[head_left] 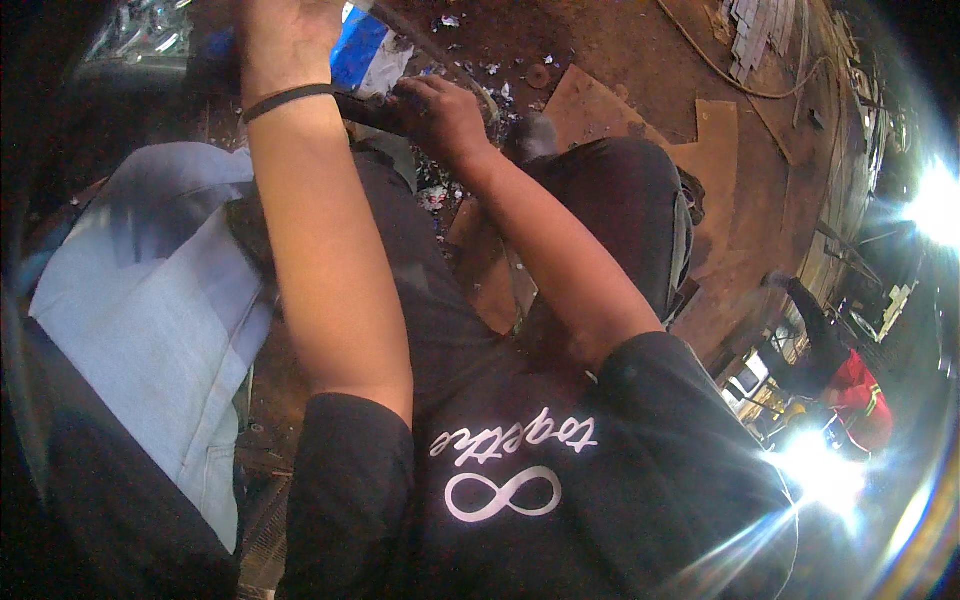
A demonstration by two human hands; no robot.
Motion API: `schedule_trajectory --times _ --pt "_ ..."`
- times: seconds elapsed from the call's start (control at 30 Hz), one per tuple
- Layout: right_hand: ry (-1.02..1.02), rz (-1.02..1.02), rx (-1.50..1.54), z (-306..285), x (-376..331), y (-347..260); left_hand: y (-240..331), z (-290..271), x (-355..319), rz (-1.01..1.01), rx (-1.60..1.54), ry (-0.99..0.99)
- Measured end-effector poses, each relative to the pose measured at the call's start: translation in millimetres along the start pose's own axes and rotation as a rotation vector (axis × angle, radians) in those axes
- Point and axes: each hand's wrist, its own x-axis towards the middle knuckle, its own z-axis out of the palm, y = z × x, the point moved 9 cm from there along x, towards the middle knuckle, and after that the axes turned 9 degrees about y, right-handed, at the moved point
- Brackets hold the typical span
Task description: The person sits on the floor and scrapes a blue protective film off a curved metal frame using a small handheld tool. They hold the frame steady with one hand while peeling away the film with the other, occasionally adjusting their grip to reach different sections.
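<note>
My right hand point(440, 112) is closed around a dark bar point(368, 108) that runs roughly level above my knees. My left hand point(285, 30), with a black band on its wrist, reaches to the frame's top edge just above the same bar. Its fingers are cut off by the edge, so its grip is hidden. A blue and white wrapper point(365, 50) lies just beyond the bar, between the two hands. Small shiny scraps point(500, 95) litter the ground past my right hand. My black-trousered legs sit below the hands.
Someone in light blue clothing point(150, 290) is close on my left. Brown metal sheets point(715, 150) lie on the dirt floor to the right. A person in red point(862, 395) bends over at the far right, beside a very bright glare point(822, 472).
</note>
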Motion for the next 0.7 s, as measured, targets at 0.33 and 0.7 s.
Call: schedule_trajectory --times 0.33,0.7 --pt "-0.012 -0.124 -0.081 11.9 -9.5 8.3 0.5 1.6 -0.1 0.024 -0.086 0.000" --pt "0.049 -0.049 -0.036 6.2 0.3 3.3 0.6 -5.1 -1.5 0.009 0.018 0.049"
